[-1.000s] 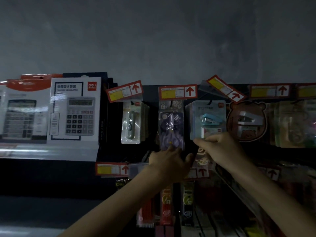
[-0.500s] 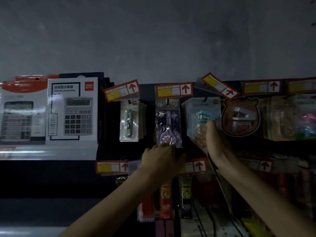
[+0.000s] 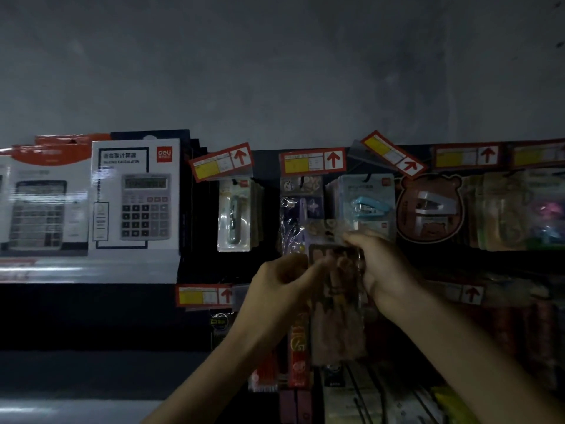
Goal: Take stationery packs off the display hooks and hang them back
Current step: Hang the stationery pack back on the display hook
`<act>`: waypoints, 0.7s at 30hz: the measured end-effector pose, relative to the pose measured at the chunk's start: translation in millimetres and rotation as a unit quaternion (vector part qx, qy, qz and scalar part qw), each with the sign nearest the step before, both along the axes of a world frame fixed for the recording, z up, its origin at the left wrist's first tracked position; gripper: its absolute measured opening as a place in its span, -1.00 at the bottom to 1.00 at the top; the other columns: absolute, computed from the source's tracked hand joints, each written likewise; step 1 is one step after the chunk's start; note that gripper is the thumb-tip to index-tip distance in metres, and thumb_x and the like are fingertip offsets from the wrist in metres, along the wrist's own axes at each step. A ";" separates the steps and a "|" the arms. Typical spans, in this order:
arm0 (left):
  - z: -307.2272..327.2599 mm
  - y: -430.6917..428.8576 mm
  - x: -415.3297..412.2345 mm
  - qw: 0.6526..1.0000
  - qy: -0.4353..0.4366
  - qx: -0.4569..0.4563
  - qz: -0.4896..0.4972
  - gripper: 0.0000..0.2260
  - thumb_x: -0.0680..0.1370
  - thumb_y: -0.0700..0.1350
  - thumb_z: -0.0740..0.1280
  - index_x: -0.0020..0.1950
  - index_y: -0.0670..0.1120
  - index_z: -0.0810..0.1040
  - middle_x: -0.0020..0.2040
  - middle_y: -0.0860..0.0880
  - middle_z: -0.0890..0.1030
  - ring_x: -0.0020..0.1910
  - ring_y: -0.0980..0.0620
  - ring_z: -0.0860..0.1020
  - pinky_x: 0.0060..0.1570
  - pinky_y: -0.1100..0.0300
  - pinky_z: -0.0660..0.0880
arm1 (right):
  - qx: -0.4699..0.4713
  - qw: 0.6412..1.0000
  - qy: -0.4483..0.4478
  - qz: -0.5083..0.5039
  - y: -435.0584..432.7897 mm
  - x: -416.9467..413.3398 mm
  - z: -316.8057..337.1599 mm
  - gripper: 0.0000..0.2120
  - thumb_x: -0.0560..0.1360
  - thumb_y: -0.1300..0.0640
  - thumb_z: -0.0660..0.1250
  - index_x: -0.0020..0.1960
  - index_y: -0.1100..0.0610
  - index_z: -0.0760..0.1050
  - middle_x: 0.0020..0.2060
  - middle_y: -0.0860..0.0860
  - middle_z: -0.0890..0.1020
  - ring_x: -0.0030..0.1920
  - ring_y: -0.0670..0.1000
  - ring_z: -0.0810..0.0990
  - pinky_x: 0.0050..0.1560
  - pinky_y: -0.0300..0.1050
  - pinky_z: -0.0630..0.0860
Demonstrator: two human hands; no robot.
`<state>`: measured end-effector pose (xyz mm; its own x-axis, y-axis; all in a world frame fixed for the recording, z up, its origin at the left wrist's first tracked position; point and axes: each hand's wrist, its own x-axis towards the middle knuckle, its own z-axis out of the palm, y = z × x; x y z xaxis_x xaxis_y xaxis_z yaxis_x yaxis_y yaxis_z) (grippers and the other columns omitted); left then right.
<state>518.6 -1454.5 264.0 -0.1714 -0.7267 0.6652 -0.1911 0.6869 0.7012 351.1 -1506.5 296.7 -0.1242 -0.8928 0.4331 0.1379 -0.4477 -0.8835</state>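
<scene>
Head view, starting at the left: calculator boxes [image 3: 134, 194] stand on a shelf, then a pale green pack [image 3: 234, 214] and a purple pack [image 3: 301, 206] hang on hooks under red and yellow price tags [image 3: 312, 162]. In front of the display, the left hand [image 3: 282, 286] pinches the left edge of a clear, blurred stationery pack [image 3: 336, 316] with curled fingers. The right hand [image 3: 386, 270] grips the pack's upper right edge, so it is held upright between them, its top overlapping the purple pack's lower edge. Further right hang a blue stapler pack [image 3: 368, 205] and a bear-shaped pack [image 3: 429, 209].
</scene>
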 end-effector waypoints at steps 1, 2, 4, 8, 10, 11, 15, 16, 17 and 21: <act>-1.7 0.5 1.3 1.000 0.006 0.010 0.001 -0.74 0.56 0.07 0.43 -0.01 -0.14 0.70 -0.16 -0.09 0.72 -0.16 0.02 0.71 -0.18 0.13 0.63 | -0.009 1.000 -0.001 0.011 2.5 2.3 -1.1 -0.88 0.63 0.11 0.31 0.02 0.11 0.62 -0.21 0.06 0.74 -0.25 0.05 0.73 -0.18 -0.03 0.63; -3.7 0.1 3.7 1.000 0.019 0.021 0.001 -0.80 0.55 -0.01 0.46 0.00 -0.13 0.70 -0.14 -0.10 0.73 -0.14 -0.02 0.72 -0.18 0.12 0.65 | -0.019 1.000 0.002 0.013 6.2 5.4 -1.6 -0.87 0.64 0.11 0.31 0.03 0.13 0.61 -0.24 0.05 0.74 -0.28 0.02 0.72 -0.24 -0.07 0.61; -6.5 -1.1 10.1 0.997 0.060 0.054 -0.012 -0.87 0.57 -0.10 0.44 0.03 -0.14 0.70 -0.10 -0.10 0.75 -0.10 -0.06 0.74 -0.20 0.14 0.66 | -0.038 0.999 0.018 0.002 10.7 9.1 -4.3 -0.84 0.63 0.05 0.34 0.03 0.12 0.62 -0.15 0.07 0.75 -0.17 0.05 0.74 -0.14 -0.02 0.63; -5.2 -5.0 23.4 0.990 0.104 0.093 -0.022 -0.85 0.60 -0.12 0.42 0.09 -0.18 0.67 -0.04 -0.12 0.75 -0.06 -0.08 0.74 -0.12 0.09 0.65 | -0.069 0.996 0.055 -0.010 19.0 11.9 -6.6 -0.83 0.56 -0.08 0.41 -0.05 0.00 0.69 -0.02 0.01 0.75 0.12 0.12 0.68 0.28 0.32 0.52; -5.4 -8.9 28.2 0.987 0.122 0.103 -0.033 -0.77 0.59 -0.10 0.43 0.11 -0.25 0.64 0.00 -0.19 0.73 -0.03 -0.16 0.73 -0.10 0.02 0.67 | -0.078 0.993 0.093 0.000 24.8 11.7 -7.8 -0.81 0.54 -0.13 0.43 -0.05 -0.02 0.70 -0.04 -0.02 0.76 0.12 0.07 0.69 0.31 0.29 0.51; -5.6 -10.2 29.9 0.985 0.129 0.109 -0.038 -0.73 0.58 -0.09 0.44 0.12 -0.29 0.62 0.01 -0.23 0.72 -0.02 -0.20 0.73 -0.12 0.03 0.67 | -0.080 0.990 0.115 0.005 26.7 10.9 -8.7 -0.80 0.53 -0.13 0.44 -0.04 -0.01 0.71 -0.06 -0.02 0.76 0.09 0.04 0.70 0.30 0.26 0.52; -6.5 -16.1 32.7 0.982 0.140 0.115 -0.049 -0.62 0.54 -0.04 0.46 0.13 -0.35 0.58 0.04 -0.32 0.68 -0.01 -0.24 0.71 -0.12 0.02 0.68 | -0.102 0.983 0.153 -0.004 28.8 8.5 -13.5 -0.88 0.51 0.00 0.48 -0.09 0.02 0.74 -0.13 -0.01 0.77 -0.01 -0.01 0.74 0.17 0.11 0.62; -5.8 -18.0 33.0 0.981 0.143 0.119 -0.054 -0.60 0.53 -0.02 0.46 0.13 -0.35 0.57 0.05 -0.34 0.67 -0.04 -0.23 0.71 -0.12 0.02 0.67 | -0.105 0.984 0.143 -0.002 29.3 7.5 -13.4 -0.90 0.52 0.03 0.48 -0.10 0.03 0.75 -0.13 -0.01 0.77 -0.04 -0.01 0.75 0.07 0.02 0.65; -4.6 -19.8 33.0 0.980 0.147 0.123 -0.060 -0.59 0.53 0.00 0.46 0.13 -0.35 0.58 0.05 -0.34 0.66 -0.05 -0.20 0.70 -0.13 0.04 0.67 | -0.101 0.987 0.128 0.007 29.9 5.9 -12.9 -0.90 0.53 0.06 0.47 -0.09 0.05 0.75 -0.14 0.02 0.77 -0.07 0.01 0.76 -0.05 -0.08 0.65; 5.4 -21.3 27.0 0.979 0.166 0.102 -0.063 -0.68 0.56 0.04 0.42 0.07 -0.23 0.66 0.00 -0.19 0.72 -0.04 -0.08 0.71 -0.15 0.16 0.65 | -0.062 0.995 0.063 0.036 28.1 0.1 -8.7 -0.87 0.56 0.09 0.44 -0.02 0.14 0.71 -0.11 0.11 0.77 -0.10 0.11 0.76 -0.22 -0.15 0.63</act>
